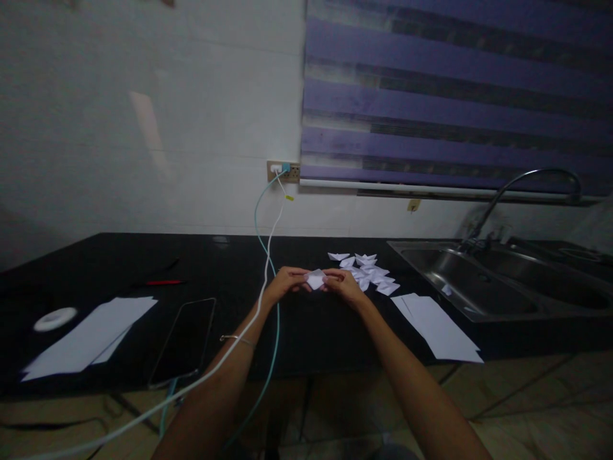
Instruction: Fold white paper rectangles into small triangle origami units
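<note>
A small piece of folded white paper [316,279] is held up over the black countertop, between my two hands. My left hand [288,281] pinches its left side with thumb and fingers. On the opposite side, my right hand [342,283] grips the right edge in the same way. Just behind and to the right of my right hand lies a cluster of several folded paper boats [376,273], some touching one another. The fingers partly cover the paper's edges.
A stack of white paper sheets [438,327] lies at right, another paper stack [90,335] at left. Near the left one are a phone [184,342], a red pen [165,282] and a white round object [55,319]. White and teal cables [265,287] cross my left arm. A sink [474,281] stands right.
</note>
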`<state>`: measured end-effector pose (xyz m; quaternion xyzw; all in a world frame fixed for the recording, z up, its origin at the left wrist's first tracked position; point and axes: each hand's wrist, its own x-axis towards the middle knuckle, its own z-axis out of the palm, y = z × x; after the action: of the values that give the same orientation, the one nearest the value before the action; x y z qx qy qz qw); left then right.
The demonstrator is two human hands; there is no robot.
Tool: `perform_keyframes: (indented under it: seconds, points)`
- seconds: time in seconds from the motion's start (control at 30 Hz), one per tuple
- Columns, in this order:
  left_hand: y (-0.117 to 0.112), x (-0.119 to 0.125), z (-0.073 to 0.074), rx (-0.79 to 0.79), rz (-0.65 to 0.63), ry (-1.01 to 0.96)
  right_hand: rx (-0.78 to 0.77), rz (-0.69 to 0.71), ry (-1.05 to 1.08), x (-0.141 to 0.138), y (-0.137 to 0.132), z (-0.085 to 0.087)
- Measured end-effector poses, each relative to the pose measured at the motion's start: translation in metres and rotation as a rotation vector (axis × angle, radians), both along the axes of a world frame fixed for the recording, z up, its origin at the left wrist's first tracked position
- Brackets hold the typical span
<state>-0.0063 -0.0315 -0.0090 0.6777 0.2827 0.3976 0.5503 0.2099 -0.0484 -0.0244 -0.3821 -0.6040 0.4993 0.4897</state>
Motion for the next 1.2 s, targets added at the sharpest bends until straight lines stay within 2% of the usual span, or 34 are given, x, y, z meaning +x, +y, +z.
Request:
perform_keyframes:
  seconds: [0.2,0.37,0.5,0.63,0.73,0.87,1.03,1.2]
  points:
    - [0.006,-0.001,-0.006,-0.049,-0.016,-0.030,0.027,-0.102,0.027,0.000,0.002,-0.002]
    - [0.010,0.000,-0.011,-0.075,0.049,0.006,0.038,-0.096,-0.033,0.000,0.001,-0.003]
    - [0.007,-0.001,-0.007,-0.031,0.038,-0.009,0.059,-0.092,-0.051,0.000,-0.002,-0.002]
    - [0.005,0.002,-0.003,-0.033,0.000,-0.033,0.145,-0.116,-0.130,-0.002,-0.004,0.000]
    - [0.006,0.008,-0.004,-0.036,-0.005,0.081,0.197,-0.134,-0.205,-0.004,-0.004,0.001]
    - [0.005,0.013,-0.005,0.094,-0.100,0.256,0.249,-0.144,-0.242,-0.004,-0.004,0.002]
    - [0.000,0.009,-0.002,0.227,-0.137,0.353,0.231,-0.133,-0.187,-0.005,-0.002,0.001]
    - [0.002,0.008,-0.004,0.358,-0.094,0.450,0.160,-0.152,-0.141,-0.005,0.000,-0.002]
